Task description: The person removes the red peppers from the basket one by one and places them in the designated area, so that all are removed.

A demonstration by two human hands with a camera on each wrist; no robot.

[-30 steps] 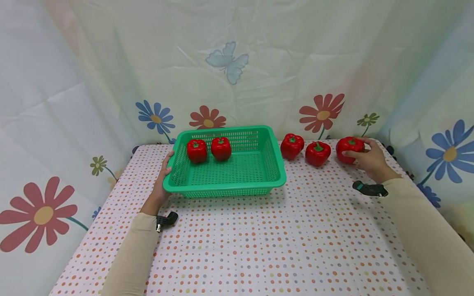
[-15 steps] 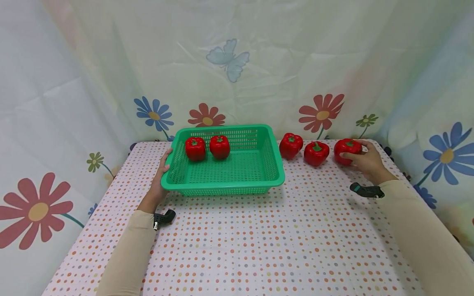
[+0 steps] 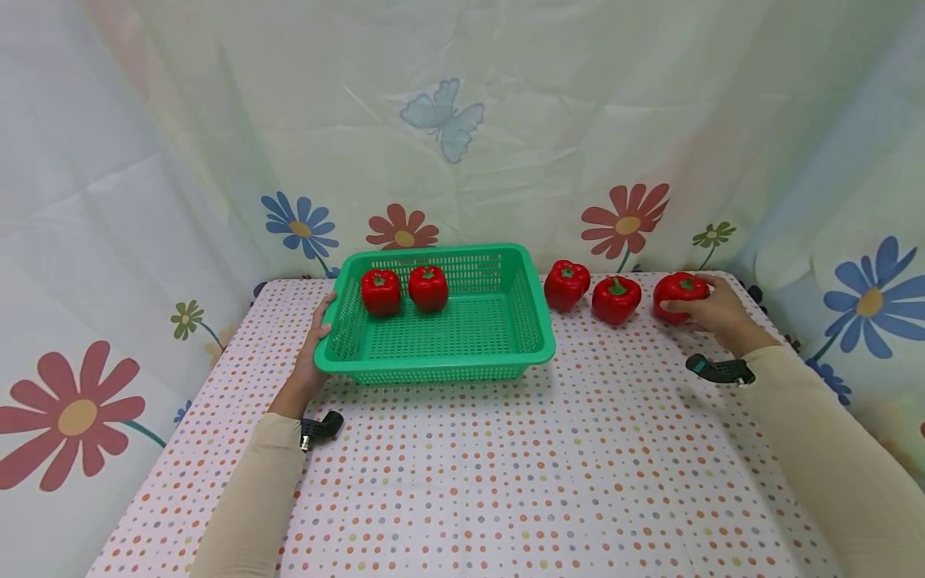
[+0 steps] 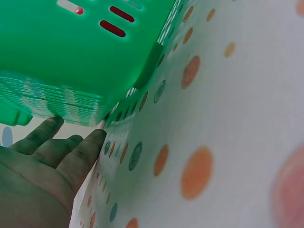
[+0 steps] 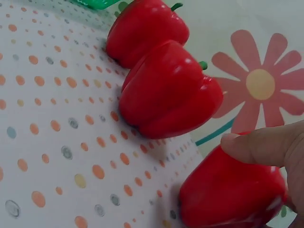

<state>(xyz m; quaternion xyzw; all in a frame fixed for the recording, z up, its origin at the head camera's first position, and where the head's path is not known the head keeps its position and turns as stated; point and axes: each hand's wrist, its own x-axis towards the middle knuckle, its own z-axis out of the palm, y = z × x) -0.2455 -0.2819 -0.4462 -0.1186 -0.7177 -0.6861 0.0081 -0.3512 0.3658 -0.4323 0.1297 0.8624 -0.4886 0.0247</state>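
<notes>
My right hand grips a glossy red bell pepper with a green stem, the rightmost of three in a row along the table's back edge. In the right wrist view the thumb presses on that pepper's side. Beside it stand a middle bell pepper and another bell pepper nearer the basket. At the left end of a green plastic basket, my left hand rests against the outside. Its straight fingers reach under the rim in the left wrist view.
Inside the basket, two more red bell peppers stand side by side towards the back left. A dotted cloth covers the table. Flower-printed curtains hang behind and at both sides.
The bell pepper in my right hand sits slightly lower than one second ago. The head view has shifted a little; my left hand and the basket stay together.
</notes>
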